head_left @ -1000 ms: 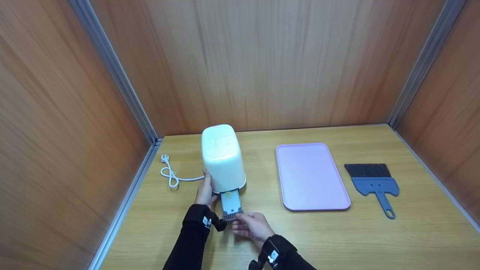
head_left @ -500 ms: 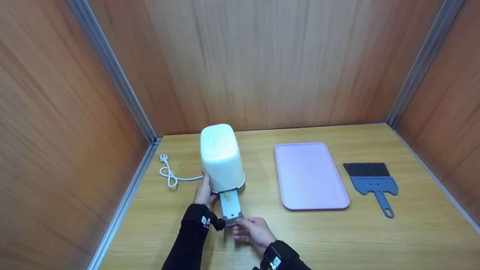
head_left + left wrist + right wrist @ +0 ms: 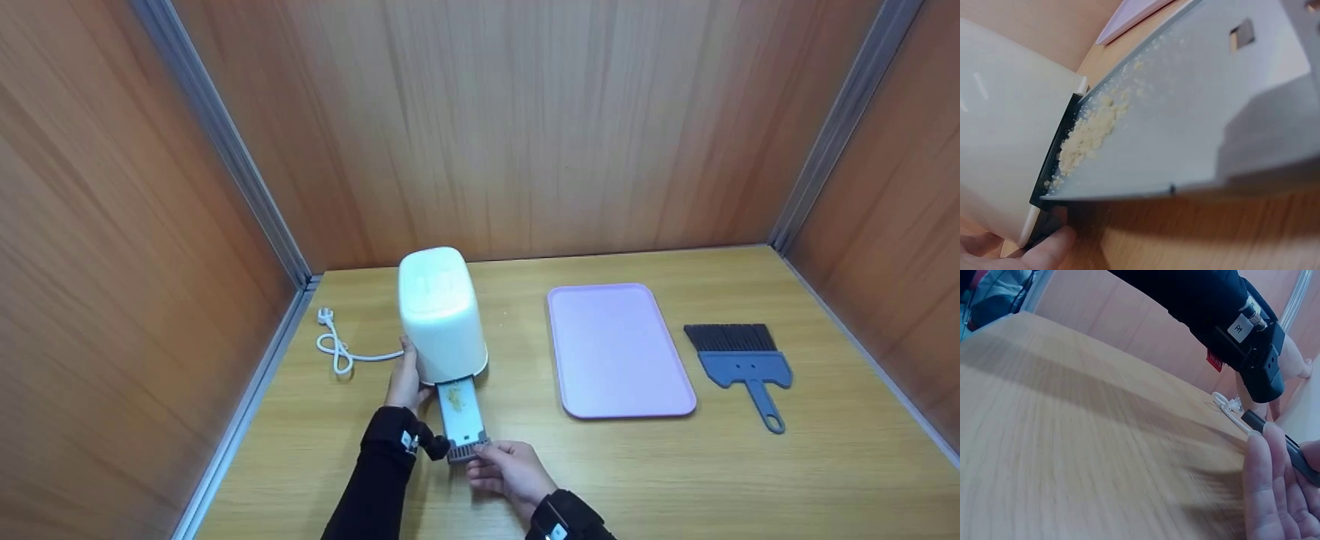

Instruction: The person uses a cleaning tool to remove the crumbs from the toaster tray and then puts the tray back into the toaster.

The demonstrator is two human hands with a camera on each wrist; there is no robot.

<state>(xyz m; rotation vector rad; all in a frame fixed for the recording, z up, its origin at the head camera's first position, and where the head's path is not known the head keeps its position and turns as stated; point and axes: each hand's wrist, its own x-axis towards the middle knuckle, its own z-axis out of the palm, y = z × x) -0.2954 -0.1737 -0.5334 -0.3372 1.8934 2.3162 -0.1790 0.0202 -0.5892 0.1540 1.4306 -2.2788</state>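
A white toaster [image 3: 441, 322] stands at the table's left, with its flat grey crumb tray [image 3: 463, 420] drawn partly out of the near end. In the left wrist view, pale yellow crumbs [image 3: 1090, 132] lie heaped on the tray where it meets the toaster's dark slot. My left hand [image 3: 406, 381] grips the toaster's lower left side, thumb near the front base edge. My right hand [image 3: 514, 474] pinches the slotted grey end of the crumb tray between thumb and fingers. The tray's inner end is hidden inside the toaster.
A pink-lilac serving tray [image 3: 622, 349] lies to the right of the toaster. Further right is a blue-grey brush [image 3: 748, 367] with black bristles. The toaster's white cord [image 3: 341, 351] and plug lie looped at left. Wooden panels [image 3: 525, 135] enclose the table at back and sides.
My right hand has drawn the crumb tray further out toward me, and more of the crumbs show. The left hand stays on the toaster.
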